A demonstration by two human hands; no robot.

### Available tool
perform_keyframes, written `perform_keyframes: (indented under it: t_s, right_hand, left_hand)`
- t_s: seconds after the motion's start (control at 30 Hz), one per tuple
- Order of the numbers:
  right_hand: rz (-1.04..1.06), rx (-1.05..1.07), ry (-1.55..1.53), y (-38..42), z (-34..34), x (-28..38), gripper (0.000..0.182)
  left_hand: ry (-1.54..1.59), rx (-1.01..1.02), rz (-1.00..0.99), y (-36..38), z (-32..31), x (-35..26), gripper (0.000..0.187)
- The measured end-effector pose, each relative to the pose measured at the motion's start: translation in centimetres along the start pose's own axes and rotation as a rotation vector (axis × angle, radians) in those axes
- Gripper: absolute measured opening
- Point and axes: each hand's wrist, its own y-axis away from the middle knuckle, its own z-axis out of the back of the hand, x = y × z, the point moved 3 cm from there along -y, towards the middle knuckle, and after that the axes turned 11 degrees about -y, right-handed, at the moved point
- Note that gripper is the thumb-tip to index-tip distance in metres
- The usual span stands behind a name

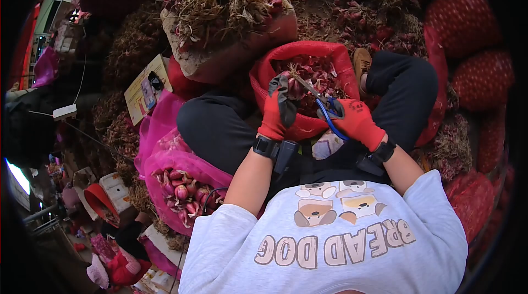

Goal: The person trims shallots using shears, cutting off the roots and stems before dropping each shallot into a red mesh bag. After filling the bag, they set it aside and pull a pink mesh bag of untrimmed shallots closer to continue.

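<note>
Red and grey gloves cover both hands. My left hand point(279, 107) is closed on a shallot bunch point(295, 86), whose roots point up and away from me. In my right hand point(355, 120) are scissors point(329, 111) with blue handles, their blades reaching to the bunch. Both hands are over the near part of an open red mesh bag point(263, 74), which holds loose shallots and dry skins. A pink mesh bag point(151, 184) with trimmed shallots lies to the left of my crossed legs.
A pale block point(220, 63) bears bundles of dried shallots point(206, 11). Full red sacks point(465, 19) line the right side. A phone point(148, 94) lies on a yellow card point(132, 99). At the lower left is another person point(124, 264).
</note>
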Motion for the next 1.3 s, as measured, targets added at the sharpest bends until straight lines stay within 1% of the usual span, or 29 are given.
perform_keyframes:
  t_s: [0.07, 0.17, 0.27, 0.3, 0.37, 0.47, 0.53, 0.57, 0.6, 0.67, 0.7, 0.73, 0.77, 0.83, 0.87, 0.93, 1.07, 1.13, 1.23, 1.27, 1.3]
  right_hand:
    - [-0.007, -0.005, 0.023, 0.0, -0.3, -0.8, 0.043]
    - [0.024, -0.004, 0.002, 0.2, 0.3, 0.1, 0.039]
    - [0.024, 0.062, -0.341, 0.4, -0.4, -0.9, 0.034]
    - [-0.09, 0.116, -0.457, 0.3, -0.8, -1.8, 0.032]
    - [-0.318, 0.224, -0.684, 0.2, -1.4, -3.3, 0.027]
    - [-0.327, 0.239, -0.726, 0.2, -1.0, -2.6, 0.028]
    - [-0.336, 0.218, -0.706, 0.0, -0.1, -2.2, 0.028]
    - [-0.339, 0.208, -0.696, -0.1, 0.3, -1.8, 0.028]
    - [-0.279, 0.17, -0.56, -0.1, 0.7, -1.2, 0.028]
    - [-0.16, 0.093, -0.285, 0.0, 1.2, -0.1, 0.027]
    - [-0.106, 0.076, -0.272, 0.0, 1.2, 0.2, 0.033]
    - [-0.053, 0.059, -0.258, 0.0, 1.1, 0.4, 0.038]
    - [0.001, 0.042, -0.245, 0.0, 1.0, 0.7, 0.044]
    - [0.043, -0.006, -0.112, 0.1, 1.1, 1.3, 0.036]
    - [0.065, -0.029, -0.044, 0.1, 1.2, 1.5, 0.032]
    - [0.094, -0.071, -0.011, 0.0, 1.1, 0.8, 0.034]
    - [0.203, -0.135, 0.108, 0.1, 0.6, -0.5, 0.034]
    - [0.181, -0.135, 0.225, 0.2, 0.8, -0.2, 0.038]
    - [0.187, -0.121, 0.402, 0.2, 0.9, -0.4, 0.039]
    - [0.195, -0.115, 0.461, 0.1, 0.8, -0.7, 0.039]
    - [0.249, -0.121, 0.399, 0.2, 0.8, -0.8, 0.036]
  left_hand:
    - [0.011, 0.014, 0.01, -0.1, 0.1, 0.0, 0.018]
    - [-0.029, 0.002, 0.017, 0.3, -0.7, -0.2, 0.019]
    - [-0.122, -0.081, 0.048, 0.6, -1.4, -0.4, 0.02]
    - [-0.159, -0.118, 0.064, 0.6, -1.4, -0.4, 0.021]
    - [-0.238, -0.116, 0.017, 0.6, -2.0, -0.7, 0.022]
    - [-0.327, -0.128, -0.056, 0.4, -1.5, -0.9, 0.02]
    - [-0.244, -0.109, -0.047, 0.2, -0.8, -1.0, 0.02]
    - [-0.138, -0.083, -0.012, 0.1, -0.6, -1.0, 0.021]
    - [-0.033, -0.058, 0.024, 0.0, -0.3, -1.2, 0.023]
    - [-0.001, -0.091, 0.203, 0.2, 0.8, -1.4, 0.03]
    - [0.016, -0.108, 0.294, 0.4, 0.6, -1.5, 0.033]
    - [-0.018, -0.248, 0.296, 0.6, -0.5, -1.5, 0.045]
    - [-0.023, -0.169, 0.346, 0.6, -0.3, -1.4, 0.047]
    - [-0.034, -0.01, 0.441, 0.6, 0.2, -1.4, 0.052]
    - [-0.021, -0.039, 0.454, 0.5, 0.4, -1.2, 0.053]
    - [0.008, -0.101, 0.475, 0.5, 0.0, -1.3, 0.055]
    - [0.153, 0.07, 0.526, 0.3, 0.9, -1.1, 0.051]
    - [0.274, 0.176, 0.564, 0.3, 0.6, -0.9, 0.049]
    - [0.316, 0.043, 0.563, 0.4, -0.5, -1.1, 0.049]
    - [0.346, 0.087, 0.56, 0.4, -0.1, -1.0, 0.047]
    - [0.376, 0.132, 0.556, 0.3, -0.1, -1.0, 0.045]
